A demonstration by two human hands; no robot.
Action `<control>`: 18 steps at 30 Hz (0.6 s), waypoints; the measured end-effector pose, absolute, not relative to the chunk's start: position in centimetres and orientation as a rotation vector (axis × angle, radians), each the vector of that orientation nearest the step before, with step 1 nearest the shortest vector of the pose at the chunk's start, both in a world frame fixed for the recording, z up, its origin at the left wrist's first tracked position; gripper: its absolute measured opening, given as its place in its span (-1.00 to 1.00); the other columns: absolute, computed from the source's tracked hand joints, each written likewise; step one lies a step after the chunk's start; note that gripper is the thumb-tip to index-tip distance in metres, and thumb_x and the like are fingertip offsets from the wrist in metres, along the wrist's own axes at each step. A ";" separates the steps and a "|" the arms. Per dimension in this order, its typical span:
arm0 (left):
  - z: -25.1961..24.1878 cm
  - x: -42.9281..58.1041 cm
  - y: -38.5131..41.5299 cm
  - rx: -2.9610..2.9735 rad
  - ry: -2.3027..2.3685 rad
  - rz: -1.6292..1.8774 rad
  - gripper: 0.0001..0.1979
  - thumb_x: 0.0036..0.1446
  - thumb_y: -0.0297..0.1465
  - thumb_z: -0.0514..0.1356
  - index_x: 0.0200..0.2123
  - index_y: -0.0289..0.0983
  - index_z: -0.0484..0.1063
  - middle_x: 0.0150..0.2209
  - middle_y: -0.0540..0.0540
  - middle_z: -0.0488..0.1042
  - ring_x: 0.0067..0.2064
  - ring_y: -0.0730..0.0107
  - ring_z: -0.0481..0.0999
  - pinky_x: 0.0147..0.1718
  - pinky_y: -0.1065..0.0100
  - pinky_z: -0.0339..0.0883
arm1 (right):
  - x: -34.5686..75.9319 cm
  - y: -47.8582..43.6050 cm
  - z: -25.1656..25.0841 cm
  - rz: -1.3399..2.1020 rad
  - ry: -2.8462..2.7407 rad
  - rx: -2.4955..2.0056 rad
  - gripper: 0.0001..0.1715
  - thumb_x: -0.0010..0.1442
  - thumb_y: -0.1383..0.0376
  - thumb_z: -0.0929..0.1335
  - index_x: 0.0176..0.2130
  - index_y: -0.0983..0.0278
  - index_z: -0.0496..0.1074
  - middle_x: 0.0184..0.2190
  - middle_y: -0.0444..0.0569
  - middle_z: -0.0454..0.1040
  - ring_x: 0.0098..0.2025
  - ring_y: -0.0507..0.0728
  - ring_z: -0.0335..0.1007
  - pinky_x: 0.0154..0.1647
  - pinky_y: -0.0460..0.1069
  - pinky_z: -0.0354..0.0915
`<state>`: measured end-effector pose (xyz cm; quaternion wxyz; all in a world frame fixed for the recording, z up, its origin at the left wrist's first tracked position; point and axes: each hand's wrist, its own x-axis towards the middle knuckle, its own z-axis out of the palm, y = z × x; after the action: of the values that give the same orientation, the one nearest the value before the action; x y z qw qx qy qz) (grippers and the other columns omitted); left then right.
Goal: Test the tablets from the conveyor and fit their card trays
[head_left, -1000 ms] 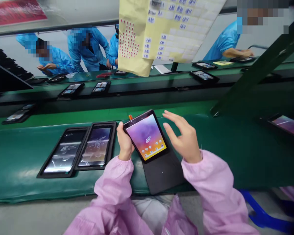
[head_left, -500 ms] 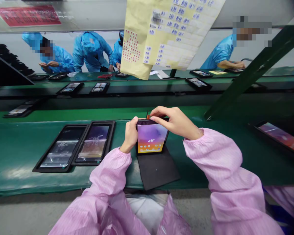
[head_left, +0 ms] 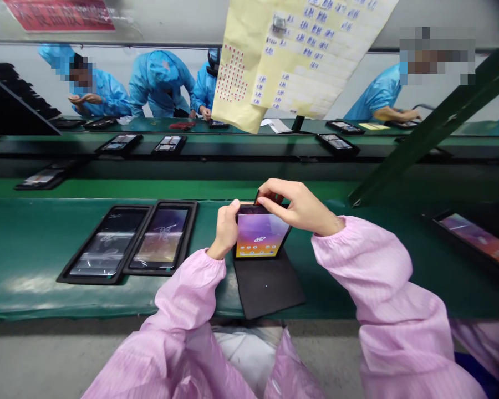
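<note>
A smartphone (head_left: 260, 235) with a lit purple-and-orange home screen stands nearly square to me, its lower edge on a black mat (head_left: 266, 287) on the green conveyor belt (head_left: 25, 244). My left hand (head_left: 227, 230) grips its left side. My right hand (head_left: 297, 206) reaches over the top edge, fingertips pinched on it around a small dark tab (head_left: 256, 197). The fingers hide the phone's top corners.
Two black trays (head_left: 106, 244) (head_left: 160, 235) holding phones lie left of the mat, and another phone (head_left: 478, 238) lies at the right. Co-workers in blue gowns (head_left: 160, 83) stand beyond a second belt. A yellow paper sheet (head_left: 286, 55) hangs overhead.
The phone has swung from tilted to nearly straight. My right hand has closed from spread fingers onto its top edge. The orange tab seen earlier no longer shows.
</note>
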<state>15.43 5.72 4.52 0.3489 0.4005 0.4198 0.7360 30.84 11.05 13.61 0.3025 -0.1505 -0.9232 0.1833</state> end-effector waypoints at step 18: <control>4.5 15.3 5.5 1.008 1.003 1.821 -0.57 0.11 -0.07 0.14 -0.46 -0.30 0.59 -0.47 -0.11 0.58 -0.37 0.19 0.58 -0.41 0.30 0.41 | 31.1 10.3 13.5 0.541 -2.452 -0.522 -0.93 0.21 0.30 0.30 -0.28 0.27 0.35 -0.38 -0.12 0.41 -0.39 0.00 0.29 -0.37 -0.09 0.20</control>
<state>15.26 5.46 4.54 0.4037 0.3990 0.3970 0.7213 31.09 10.32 13.47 0.2844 -0.1952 -0.9165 0.2023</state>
